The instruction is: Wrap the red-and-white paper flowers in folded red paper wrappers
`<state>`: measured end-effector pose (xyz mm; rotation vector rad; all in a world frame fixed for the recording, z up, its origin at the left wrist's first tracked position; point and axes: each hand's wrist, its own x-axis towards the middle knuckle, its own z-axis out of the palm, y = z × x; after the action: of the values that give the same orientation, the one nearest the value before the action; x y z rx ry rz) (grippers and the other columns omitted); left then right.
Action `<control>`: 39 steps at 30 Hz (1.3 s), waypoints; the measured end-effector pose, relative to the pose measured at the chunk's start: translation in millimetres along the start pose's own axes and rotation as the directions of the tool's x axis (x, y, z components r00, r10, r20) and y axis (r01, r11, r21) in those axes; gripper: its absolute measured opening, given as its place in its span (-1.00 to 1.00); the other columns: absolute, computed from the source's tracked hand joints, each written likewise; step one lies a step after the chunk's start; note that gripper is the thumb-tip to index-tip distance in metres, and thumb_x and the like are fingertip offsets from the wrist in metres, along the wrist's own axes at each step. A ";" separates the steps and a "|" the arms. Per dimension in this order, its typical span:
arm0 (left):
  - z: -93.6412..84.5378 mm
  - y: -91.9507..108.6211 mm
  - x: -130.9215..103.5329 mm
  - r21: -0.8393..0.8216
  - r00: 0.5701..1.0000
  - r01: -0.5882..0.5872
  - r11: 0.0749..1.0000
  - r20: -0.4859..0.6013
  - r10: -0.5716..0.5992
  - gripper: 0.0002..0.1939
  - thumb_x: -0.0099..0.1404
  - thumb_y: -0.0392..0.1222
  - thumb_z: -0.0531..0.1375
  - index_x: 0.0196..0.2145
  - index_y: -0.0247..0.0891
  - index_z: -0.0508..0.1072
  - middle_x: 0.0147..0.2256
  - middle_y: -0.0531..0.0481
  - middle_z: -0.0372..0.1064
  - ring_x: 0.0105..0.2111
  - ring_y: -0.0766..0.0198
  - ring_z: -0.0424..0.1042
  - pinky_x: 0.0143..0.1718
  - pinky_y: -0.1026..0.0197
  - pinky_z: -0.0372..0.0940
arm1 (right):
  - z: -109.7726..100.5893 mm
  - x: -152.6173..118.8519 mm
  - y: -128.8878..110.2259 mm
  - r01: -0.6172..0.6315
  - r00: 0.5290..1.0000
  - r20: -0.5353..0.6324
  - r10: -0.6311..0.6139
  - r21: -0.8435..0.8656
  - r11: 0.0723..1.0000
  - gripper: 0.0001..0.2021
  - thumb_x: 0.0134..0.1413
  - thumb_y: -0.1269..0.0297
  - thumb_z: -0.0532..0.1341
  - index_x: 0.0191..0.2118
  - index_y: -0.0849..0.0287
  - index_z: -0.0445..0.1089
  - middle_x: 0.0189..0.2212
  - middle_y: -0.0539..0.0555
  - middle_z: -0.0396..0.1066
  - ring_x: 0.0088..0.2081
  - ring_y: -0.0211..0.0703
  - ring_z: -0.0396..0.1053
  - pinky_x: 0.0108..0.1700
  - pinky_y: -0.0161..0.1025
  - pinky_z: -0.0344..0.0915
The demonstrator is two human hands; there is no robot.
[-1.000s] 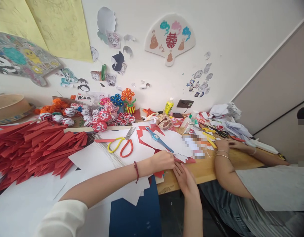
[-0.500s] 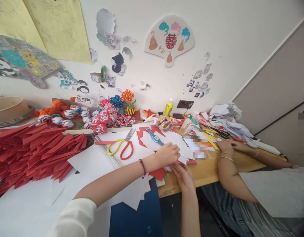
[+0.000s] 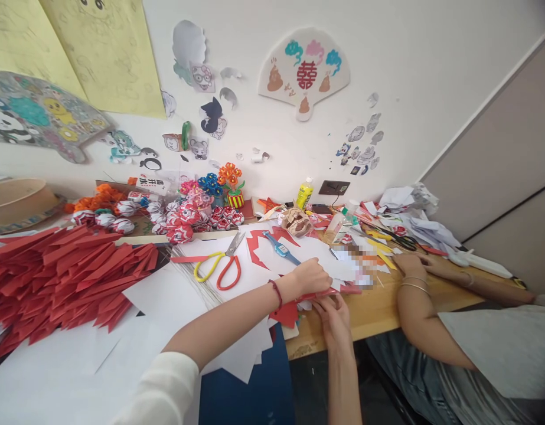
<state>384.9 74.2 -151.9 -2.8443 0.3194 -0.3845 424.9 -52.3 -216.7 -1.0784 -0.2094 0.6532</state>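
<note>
My left hand (image 3: 312,277) is closed, its fingers curled down on a red paper piece (image 3: 322,293) over the front edge of the wooden table. Just below it, my right hand (image 3: 333,313) reaches up, with fingertips closed on the underside of the same red piece; part of its grip is hidden. Beside my left hand lies a blue watch (image 3: 281,250) on white paper. Scissors (image 3: 228,254) with one yellow and one red handle rest open farther left. Red paper (image 3: 287,314) lies beneath my left wrist.
A large pile of folded red paper (image 3: 68,271) covers the left side. Paper flowers, a yellow bottle (image 3: 304,193) and a clear bottle (image 3: 334,227) stand toward the wall. At right, another person's hands (image 3: 414,265) rest on the wooden table (image 3: 369,313).
My left hand has shifted slightly right, and the red piece between my hands now shows more. My right fingers sit against it. The view has moved a little.
</note>
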 end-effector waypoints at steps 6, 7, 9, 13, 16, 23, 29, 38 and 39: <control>0.5 -11.4 -4.5 -0.030 0.995 0.091 0.995 0.039 -0.090 -0.84 0.39 -0.35 0.11 -0.14 -0.35 0.48 -0.38 -0.19 0.54 -0.38 0.09 0.54 -0.50 0.20 0.11 | 3.8 -4.4 -10.6 0.014 1.000 -0.009 -0.014 -0.028 1.000 -0.50 -0.40 0.36 0.51 -0.20 0.16 0.42 -0.36 -0.02 0.55 -0.36 -0.21 0.52 -0.21 -0.25 0.51; -0.3 -12.3 -5.6 -0.034 0.994 0.101 0.994 0.043 -0.100 -0.82 0.40 -0.35 0.10 -0.12 -0.35 0.48 -0.37 -0.19 0.54 -0.37 0.08 0.55 -0.50 0.19 0.11 | 3.3 -4.4 -11.4 0.012 0.999 -0.029 -0.013 -0.031 0.999 -0.49 -0.40 0.36 0.51 -0.19 0.16 0.42 -0.36 -0.03 0.55 -0.38 -0.21 0.52 -0.23 -0.25 0.51; -1.7 -12.5 -6.9 -0.042 0.992 0.114 0.993 0.051 -0.112 -0.81 0.41 -0.36 0.09 -0.11 -0.36 0.48 -0.37 -0.20 0.53 -0.36 0.07 0.55 -0.51 0.18 0.12 | 2.4 -3.9 -12.2 0.009 0.997 -0.075 -0.011 -0.030 1.000 -0.51 -0.39 0.35 0.50 -0.20 0.16 0.40 -0.39 -0.05 0.53 -0.42 -0.23 0.51 -0.27 -0.27 0.52; -1.9 -8.0 -7.4 -0.058 0.991 0.124 0.991 0.064 -0.121 -0.80 0.40 -0.37 0.09 -0.12 -0.39 0.49 -0.37 -0.22 0.53 -0.34 0.08 0.54 -0.49 0.17 0.16 | 3.8 0.0 -12.3 -0.010 0.992 -0.124 0.005 -0.036 0.999 -0.46 -0.34 0.25 0.50 -0.14 0.11 0.36 -0.36 -0.07 0.53 -0.44 -0.19 0.53 -0.31 -0.21 0.55; -0.7 -5.0 -7.1 -0.067 0.989 0.131 0.989 0.072 -0.127 -0.80 0.39 -0.39 0.09 -0.13 -0.40 0.50 -0.37 -0.22 0.54 -0.35 0.09 0.54 -0.48 0.17 0.18 | 5.7 3.9 -14.9 -0.042 0.992 -0.120 0.032 -0.082 0.996 -0.42 -0.41 0.22 0.52 -0.15 0.16 0.36 -0.38 -0.03 0.54 -0.47 -0.12 0.53 -0.35 -0.15 0.56; 0.2 -16.5 -15.2 -0.069 0.982 0.181 0.981 0.072 -0.176 -0.80 0.39 -0.40 0.10 -0.16 -0.36 0.53 -0.37 -0.21 0.53 -0.36 0.11 0.53 -0.46 0.18 0.19 | 8.8 -5.7 -34.9 0.005 0.996 -0.090 -0.013 -0.089 0.996 -0.47 -0.45 0.30 0.53 -0.25 0.16 0.34 -0.47 -0.06 0.54 -0.53 -0.17 0.51 -0.43 -0.22 0.54; -7.8 -27.9 -28.7 -0.068 0.976 0.212 0.975 0.062 -0.208 -0.80 0.39 -0.38 0.12 -0.15 -0.28 0.54 -0.37 -0.16 0.52 -0.37 0.17 0.51 -0.44 0.21 0.13 | 15.6 -34.9 -51.0 0.077 0.993 -0.083 -0.083 -0.068 0.995 -0.45 -0.40 0.28 0.53 -0.18 0.14 0.36 -0.41 -0.04 0.55 -0.49 -0.18 0.52 -0.40 -0.19 0.56; -9.2 -39.4 -35.5 -0.111 0.965 0.258 0.960 0.082 -0.250 -0.71 0.40 -0.40 0.07 -0.07 -0.24 0.55 -0.37 -0.18 0.53 -0.37 0.16 0.51 -0.45 0.23 0.10 | 21.9 -105.7 -103.4 0.314 0.929 -0.171 -0.328 -0.105 0.944 -0.54 -0.24 0.30 0.50 -0.12 0.14 0.47 -0.30 0.02 0.52 -0.37 -0.20 0.48 -0.23 -0.14 0.53; -7.2 -38.1 -35.9 -0.122 0.963 0.263 0.957 0.085 -0.254 -0.71 0.40 -0.41 0.07 -0.07 -0.25 0.55 -0.36 -0.20 0.53 -0.36 0.15 0.51 -0.44 0.22 0.13 | 16.3 -116.8 -110.1 0.338 0.917 -0.181 -0.355 -0.116 0.934 -0.54 -0.21 0.31 0.49 -0.09 0.12 0.47 -0.26 0.04 0.53 -0.31 -0.17 0.50 -0.19 -0.15 0.52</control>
<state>356.0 117.5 -142.8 -3.0304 -0.0452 -0.3250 367.5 -142.6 -95.9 -1.1435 -0.2486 0.2158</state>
